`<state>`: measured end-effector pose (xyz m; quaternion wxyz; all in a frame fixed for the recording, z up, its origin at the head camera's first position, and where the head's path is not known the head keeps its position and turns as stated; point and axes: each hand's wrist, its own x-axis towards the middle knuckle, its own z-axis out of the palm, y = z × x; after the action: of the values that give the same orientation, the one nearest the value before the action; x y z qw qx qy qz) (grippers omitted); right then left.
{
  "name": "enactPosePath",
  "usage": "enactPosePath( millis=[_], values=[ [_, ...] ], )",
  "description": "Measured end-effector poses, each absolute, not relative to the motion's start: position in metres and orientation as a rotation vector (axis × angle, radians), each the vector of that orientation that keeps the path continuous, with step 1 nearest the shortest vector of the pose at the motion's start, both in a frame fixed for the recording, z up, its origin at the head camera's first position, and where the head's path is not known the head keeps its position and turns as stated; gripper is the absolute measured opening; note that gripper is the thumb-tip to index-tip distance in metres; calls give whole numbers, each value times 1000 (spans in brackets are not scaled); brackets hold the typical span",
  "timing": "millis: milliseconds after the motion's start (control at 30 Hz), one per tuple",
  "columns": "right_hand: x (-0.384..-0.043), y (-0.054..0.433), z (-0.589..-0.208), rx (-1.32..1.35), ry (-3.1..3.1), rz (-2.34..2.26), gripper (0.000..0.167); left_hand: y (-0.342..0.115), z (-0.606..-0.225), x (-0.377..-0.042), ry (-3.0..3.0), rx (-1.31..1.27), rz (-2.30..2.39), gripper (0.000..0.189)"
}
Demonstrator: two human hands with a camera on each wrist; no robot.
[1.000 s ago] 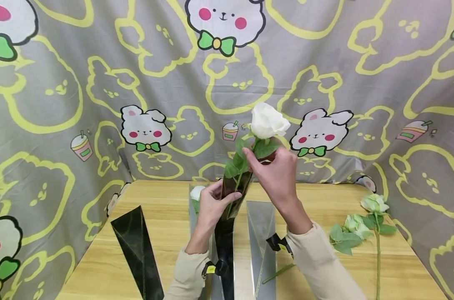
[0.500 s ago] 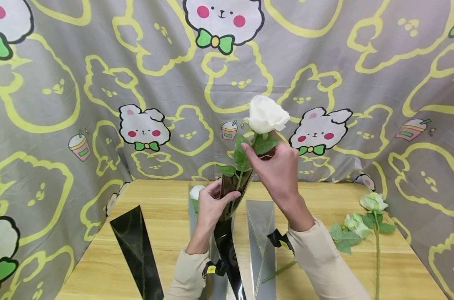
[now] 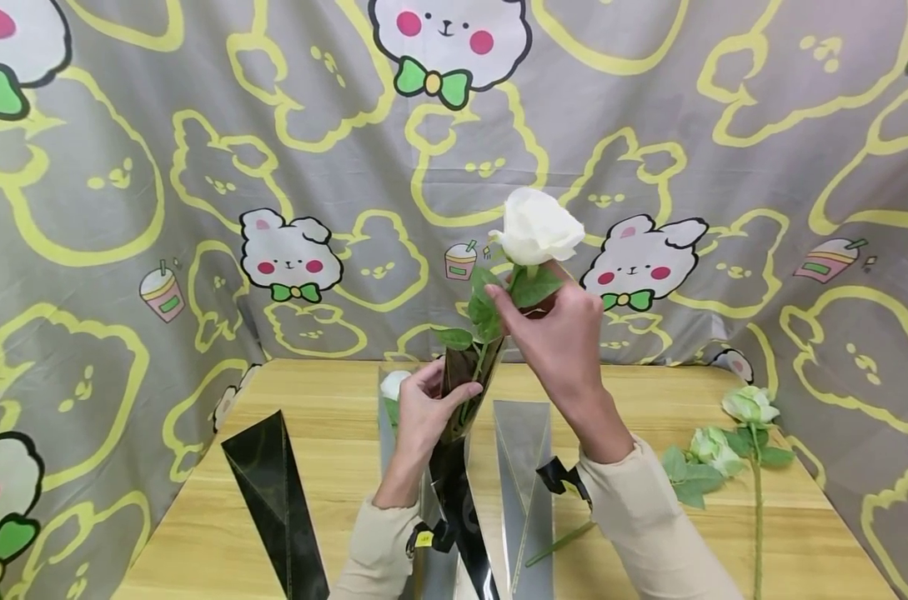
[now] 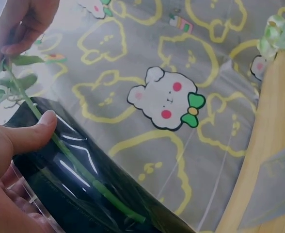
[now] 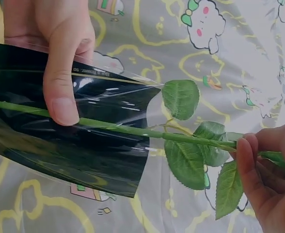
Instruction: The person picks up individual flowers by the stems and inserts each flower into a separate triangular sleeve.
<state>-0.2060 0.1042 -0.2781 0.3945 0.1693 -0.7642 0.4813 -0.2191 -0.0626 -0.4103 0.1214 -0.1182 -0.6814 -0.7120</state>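
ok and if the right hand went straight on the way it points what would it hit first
Apart from the stem it pinches, probably the green leaves just beyond its fingertips, though depth is unclear.

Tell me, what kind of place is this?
Maybe a flower-wrapping corner: a white rose partly inside a black wrapper, a wooden table, and bunny-print cloth hung behind it.

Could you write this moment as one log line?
left hand: holds black wrapper; right hand: pinches rose stem; rose stem: partly inside wrapper

place: curtained tabletop workspace | cartoon-print cloth (image 3: 378, 179) | wood-grain table (image 3: 341, 408) | white rose (image 3: 538, 227), black wrapper (image 5: 99, 158)
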Motion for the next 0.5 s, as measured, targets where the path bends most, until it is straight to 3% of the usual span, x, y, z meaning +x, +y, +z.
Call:
enactPosePath(
  millis=[500],
  values=[
    [-209, 98, -296, 428, -2069, 1183, 24, -60, -405, -214, -1993, -339, -2076, 36]
  ],
)
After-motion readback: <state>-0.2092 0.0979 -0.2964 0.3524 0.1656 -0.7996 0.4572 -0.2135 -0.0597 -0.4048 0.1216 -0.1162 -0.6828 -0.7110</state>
